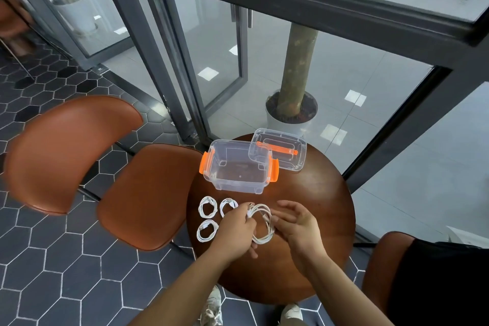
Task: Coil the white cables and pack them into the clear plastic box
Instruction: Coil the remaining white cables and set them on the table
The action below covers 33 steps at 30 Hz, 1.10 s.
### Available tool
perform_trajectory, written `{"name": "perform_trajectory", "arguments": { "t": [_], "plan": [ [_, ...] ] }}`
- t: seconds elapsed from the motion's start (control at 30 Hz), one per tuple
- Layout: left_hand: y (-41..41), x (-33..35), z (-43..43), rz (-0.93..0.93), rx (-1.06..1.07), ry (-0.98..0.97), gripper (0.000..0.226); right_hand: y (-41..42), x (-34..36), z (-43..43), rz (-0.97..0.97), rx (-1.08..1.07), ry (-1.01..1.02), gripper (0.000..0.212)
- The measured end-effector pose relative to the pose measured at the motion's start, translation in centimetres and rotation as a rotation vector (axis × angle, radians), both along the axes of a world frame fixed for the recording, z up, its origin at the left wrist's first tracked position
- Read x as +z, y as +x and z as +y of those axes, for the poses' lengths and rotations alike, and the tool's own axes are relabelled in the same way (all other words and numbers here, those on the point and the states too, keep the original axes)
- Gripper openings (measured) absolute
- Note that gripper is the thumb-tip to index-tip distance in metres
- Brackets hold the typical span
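1. Your left hand point(234, 230) has its grip clenched on the loose white cable point(270, 226), pinching the loops near their top, where the plug ends stick out.
2. Your right hand point(297, 223) lies with relaxed fingers against the right side of that loop. I cannot tell whether its grip actually holds the cable.
3. Three coiled cables point(207, 207) lie on the round worktop point(317, 206) just left of your left hand, two side by side and one nearer you.
4. The clear plastic box point(238, 185) stands open beyond them, its orange latches swung out. Its lid point(291, 160) overlaps the far right corner.
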<state>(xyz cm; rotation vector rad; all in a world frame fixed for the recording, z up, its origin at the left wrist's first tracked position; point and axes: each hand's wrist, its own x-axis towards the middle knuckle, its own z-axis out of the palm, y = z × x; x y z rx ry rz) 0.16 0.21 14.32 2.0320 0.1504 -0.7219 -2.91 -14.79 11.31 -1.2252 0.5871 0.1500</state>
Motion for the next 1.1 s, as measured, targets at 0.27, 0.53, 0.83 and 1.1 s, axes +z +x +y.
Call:
{"name": "perform_trajectory", "arguments": {
  "t": [0.27, 0.53, 0.83, 1.1],
  "plan": [
    [0.0, -0.3, -0.4, 0.053, -0.011, -0.003, 0.025, 0.2, -0.6, -0.3, -0.064, 0.078, -0.165, 0.052],
    [0.6, -0.6, -0.7, 0.107, -0.035, 0.091, 0.017, 0.0, -1.9, 0.1, -0.036, -0.112, 0.634, 0.042],
    [0.1, -1.0, -0.1, -0.121, -0.157, 0.305, 0.025, 0.6, -1.1, 0.5, 0.023, -0.108, 0.39, 0.038],
    [-0.5, -2.3, 0.1, -0.286, -0.276, 0.487, 0.052, 0.0, -1.4, 0.7, 0.04, -0.005, 0.028, 0.025]
  ]
}}
